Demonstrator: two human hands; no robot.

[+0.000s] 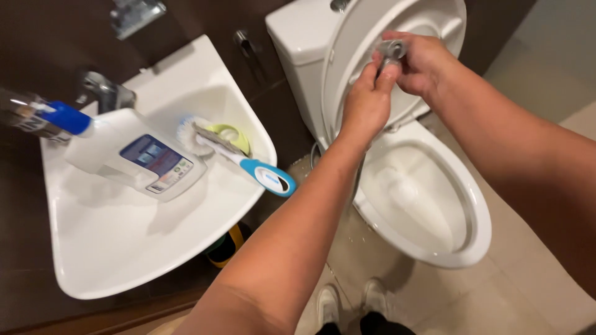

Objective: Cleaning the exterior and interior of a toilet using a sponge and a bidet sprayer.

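Note:
Both my hands meet in front of the raised white toilet lid (347,56). My right hand (422,62) is closed around a small grey metal spray head (392,48). My left hand (366,102) pinches the same piece from below with its fingertips. Under them lies the open white toilet bowl (428,205) with its seat down. The hose of the spray head is hidden behind my left forearm.
A white wash basin (124,236) at left holds a white cleaner bottle with a blue cap (133,158) and a scrub brush with a white and blue handle (239,158). A chrome tap (102,90) stands behind. The tiled floor and my shoes (354,301) are below.

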